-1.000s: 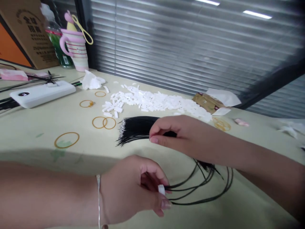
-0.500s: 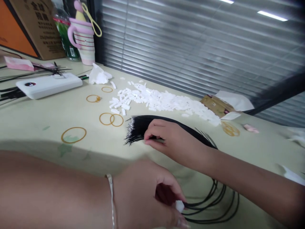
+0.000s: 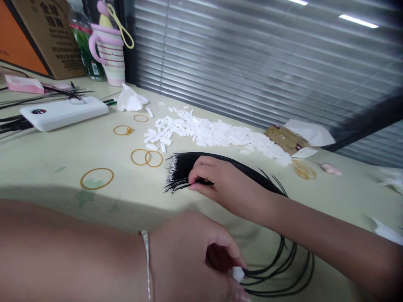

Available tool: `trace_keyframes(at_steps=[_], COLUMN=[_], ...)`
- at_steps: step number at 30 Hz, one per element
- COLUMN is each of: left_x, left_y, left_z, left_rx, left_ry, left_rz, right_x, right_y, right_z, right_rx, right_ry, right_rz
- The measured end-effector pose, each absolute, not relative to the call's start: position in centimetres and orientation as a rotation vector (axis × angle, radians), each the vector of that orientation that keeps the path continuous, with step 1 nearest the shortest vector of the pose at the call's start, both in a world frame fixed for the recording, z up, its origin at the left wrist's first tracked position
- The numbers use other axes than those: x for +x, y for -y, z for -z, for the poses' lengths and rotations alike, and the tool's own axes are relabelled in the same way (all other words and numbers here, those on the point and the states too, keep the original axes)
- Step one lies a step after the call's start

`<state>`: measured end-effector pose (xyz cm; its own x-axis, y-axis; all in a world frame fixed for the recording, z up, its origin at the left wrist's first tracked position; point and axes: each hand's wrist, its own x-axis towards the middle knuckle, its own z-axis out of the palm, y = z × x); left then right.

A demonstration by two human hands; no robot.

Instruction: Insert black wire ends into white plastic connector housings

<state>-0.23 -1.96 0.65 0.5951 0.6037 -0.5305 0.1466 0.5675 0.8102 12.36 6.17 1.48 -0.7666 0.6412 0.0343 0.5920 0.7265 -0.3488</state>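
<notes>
My left hand (image 3: 195,256), with a thin silver bracelet (image 3: 146,260) at the wrist, pinches a small white plastic connector (image 3: 238,274) at the bottom of the view. Several black wires (image 3: 283,289) run out of it to the right and curve back under my right forearm. Over a flat bundle of black wires (image 3: 184,165) with bare silvery ends, my right hand (image 3: 214,176) is closed, thumb and forefinger pinching wire at the bundle's near edge. How many wires are in that pinch I cannot tell.
A long pile of white connector pieces (image 3: 217,132) lies behind the bundle. Rubber bands (image 3: 97,178) are scattered at left. A white power bank or phone (image 3: 66,113), a striped cup (image 3: 113,54), a bottle (image 3: 90,54) and a box (image 3: 59,37) stand farther left; a tissue pack (image 3: 286,140) lies right.
My right fingers have shifted slightly left, and a few wire ends at the bundle's near edge now stand out from the rest. My left hand holds the connector in nearly the same place.
</notes>
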Motion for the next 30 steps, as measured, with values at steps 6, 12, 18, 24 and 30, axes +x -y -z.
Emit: trace_keyframes(at_steps=[6,12,18,24,30], left_x=[-0.3,-0.3,-0.3,-0.2,-0.3], left_y=[1.9,2.0,2.1,2.1,2.2], left_z=[-0.8,-0.6,-0.7,-0.3,-0.2], left_rx=[1.004,0.974,0.966,0.937,1.006], left_ry=[-0.969,-0.932,-0.954,-0.91,-0.92], left_rz=[-0.292,-0.312,-0.304,-0.342,-0.331], right_x=[12.4,12.2,12.1,12.6,12.7], right_y=[-6.4,-6.0,-5.8,-6.0,-6.1], right_z=[-1.2,-1.4,-2.0,-2.2,-1.7], right_rx=[-0.975,-0.972,-1.011,-1.059,-1.035], right_ry=[2.794,2.825,2.858,2.883,2.877], right_rz=[-0.474,-0.436,-0.388,-0.338,-0.333])
